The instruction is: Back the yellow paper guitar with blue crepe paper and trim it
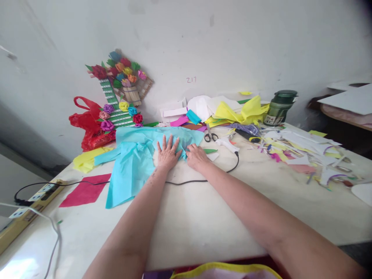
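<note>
A large sheet of light blue crepe paper (pixel 130 166) lies creased across the table, one part of it hanging toward the near left. My left hand (pixel 167 154) rests flat on this paper with its fingers spread. Just to the right, my right hand (pixel 196 156) has its fingers curled together at the paper's edge, pinching it. Behind the right hand are black-handled scissors (pixel 210 136). A white glue gun (pixel 228 145) lies to the right of it, its black cord running left under my forearms. A green paper leaf (pixel 210 151) is close to the right fingers.
Paper-flower decorations (pixel 122 93) lean on the wall beside a red plastic bag (pixel 90 124). A crimson paper piece (pixel 85 190) lies near a power strip (pixel 31 209) at left. Paper scraps (pixel 305 153), a cutter (pixel 247 135) and a green bottle (pixel 280 108) occupy the right.
</note>
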Demonstrator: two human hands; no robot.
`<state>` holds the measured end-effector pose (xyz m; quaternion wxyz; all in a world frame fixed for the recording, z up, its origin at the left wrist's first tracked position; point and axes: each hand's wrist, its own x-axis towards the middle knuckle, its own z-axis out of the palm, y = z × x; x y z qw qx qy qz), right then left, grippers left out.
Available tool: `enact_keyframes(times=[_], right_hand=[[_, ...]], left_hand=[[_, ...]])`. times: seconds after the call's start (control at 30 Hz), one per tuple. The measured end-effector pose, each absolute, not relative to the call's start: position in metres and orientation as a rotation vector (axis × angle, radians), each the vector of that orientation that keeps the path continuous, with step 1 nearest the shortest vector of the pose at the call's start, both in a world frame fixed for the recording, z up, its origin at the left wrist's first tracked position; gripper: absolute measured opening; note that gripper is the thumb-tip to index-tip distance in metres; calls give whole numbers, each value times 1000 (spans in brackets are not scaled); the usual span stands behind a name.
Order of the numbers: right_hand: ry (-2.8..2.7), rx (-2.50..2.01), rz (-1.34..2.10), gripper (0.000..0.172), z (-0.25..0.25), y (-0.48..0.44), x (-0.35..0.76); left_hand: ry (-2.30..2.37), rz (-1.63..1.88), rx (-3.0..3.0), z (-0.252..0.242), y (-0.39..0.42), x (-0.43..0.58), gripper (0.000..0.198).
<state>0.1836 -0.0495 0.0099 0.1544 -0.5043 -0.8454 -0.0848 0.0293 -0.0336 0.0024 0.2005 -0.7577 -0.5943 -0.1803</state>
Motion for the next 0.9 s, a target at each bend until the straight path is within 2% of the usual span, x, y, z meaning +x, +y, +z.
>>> enact_keyframes(times=[0.23, 0.5, 0.9], right_hand=[[-2444, -1432, -265, 31, 9, -51, 182], [-2437, -1428, -278, 32, 4, -48, 180], [-2396, -1450, -229, 33, 6, -51, 179]], left_hand=[[-1660, -530, -2074, 9, -35, 34, 54], [-1383, -469, -2193, 13, -34, 33, 47], [-1522, -491, -2196, 13, -35, 35, 46]])
